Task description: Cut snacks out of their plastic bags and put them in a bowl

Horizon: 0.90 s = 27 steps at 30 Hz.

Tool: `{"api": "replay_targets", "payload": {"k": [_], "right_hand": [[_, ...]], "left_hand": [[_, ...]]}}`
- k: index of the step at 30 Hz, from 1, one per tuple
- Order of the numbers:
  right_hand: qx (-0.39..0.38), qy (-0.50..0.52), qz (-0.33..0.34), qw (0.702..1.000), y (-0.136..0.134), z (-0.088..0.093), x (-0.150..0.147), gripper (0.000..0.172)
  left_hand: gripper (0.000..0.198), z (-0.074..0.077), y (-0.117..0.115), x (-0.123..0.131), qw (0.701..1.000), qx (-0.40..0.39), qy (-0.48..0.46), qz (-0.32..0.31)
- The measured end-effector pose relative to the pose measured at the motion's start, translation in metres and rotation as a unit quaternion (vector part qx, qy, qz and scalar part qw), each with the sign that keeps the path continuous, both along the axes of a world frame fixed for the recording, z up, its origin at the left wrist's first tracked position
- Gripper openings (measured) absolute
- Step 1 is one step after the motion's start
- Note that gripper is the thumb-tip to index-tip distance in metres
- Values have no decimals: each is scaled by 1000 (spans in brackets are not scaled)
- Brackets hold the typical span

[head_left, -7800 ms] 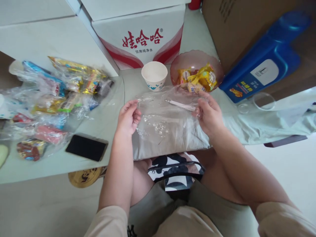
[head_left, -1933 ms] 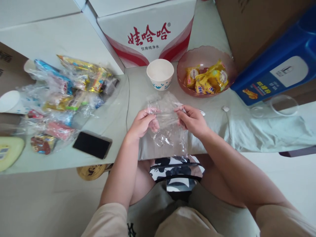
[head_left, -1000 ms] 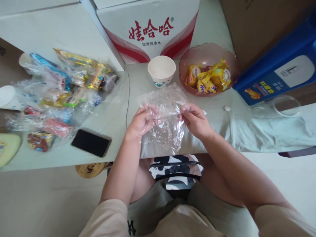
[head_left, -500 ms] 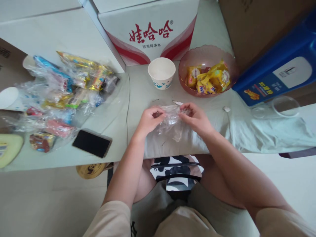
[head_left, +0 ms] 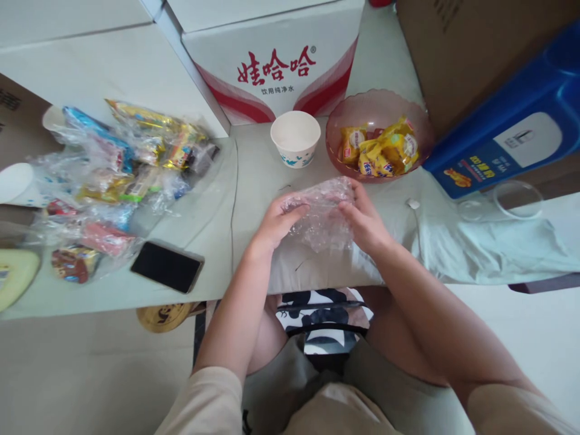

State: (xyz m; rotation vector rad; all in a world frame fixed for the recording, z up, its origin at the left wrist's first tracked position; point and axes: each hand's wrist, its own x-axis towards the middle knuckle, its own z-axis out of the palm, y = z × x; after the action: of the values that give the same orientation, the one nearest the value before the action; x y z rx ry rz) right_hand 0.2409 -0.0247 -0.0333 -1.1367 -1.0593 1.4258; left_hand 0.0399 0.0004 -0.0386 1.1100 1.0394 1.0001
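Between my hands is a crinkled clear plastic bag (head_left: 322, 214), held just over the front of the cloth-covered table. My left hand (head_left: 277, 222) is closed on its left side, thumb on top. On the right side, my right hand (head_left: 365, 217) grips it with the thumb in front and fingers behind. Just beyond the bag stands a white paper cup (head_left: 295, 140) with a blue pattern. Right of the cup, a pink clear bowl (head_left: 338, 112) holds several yellow-wrapped snacks (head_left: 385, 151).
Wrapped snacks in clear plastic (head_left: 109, 181) cover the table's left side, near a black phone (head_left: 167, 266). White boxes (head_left: 278, 66) stand behind. At the right are a blue container (head_left: 512, 127) and a clear plastic cup (head_left: 519, 199) lying near it.
The plastic bag has gone from bunched up to spread wider between my hands. My hands have moved slightly apart, and the whole view has shifted a little.
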Motion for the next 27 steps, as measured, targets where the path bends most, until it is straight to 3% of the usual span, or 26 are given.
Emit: {"api": "replay_targets", "payload": {"k": [3,5,10,13,19,23,27], "right_hand": [[-32,-60,71,995,0,0,0,35],[-38,-88,83,992,0,2,-1,26],[-37,-60,41,997,-1,7,-1,25],[-35,-30,32,998,0,7,-1,25],[-38,89,11,995,1,7,-2,24],[-55,134,20,989,4,8,0,28],[-57,88,5,994,5,6,1,36]], "left_hand": [[31,1,-4,3,999,-21,-22,41],[35,1,-5,1,997,-51,-37,53],[41,3,-5,-2,997,-72,-17,18],[36,6,-5,0,996,-71,-15,43],[29,9,-1,2,980,-85,-136,120],[23,10,2,-1,977,-92,-171,85],[39,9,3,-3,981,-100,-148,74]]}}
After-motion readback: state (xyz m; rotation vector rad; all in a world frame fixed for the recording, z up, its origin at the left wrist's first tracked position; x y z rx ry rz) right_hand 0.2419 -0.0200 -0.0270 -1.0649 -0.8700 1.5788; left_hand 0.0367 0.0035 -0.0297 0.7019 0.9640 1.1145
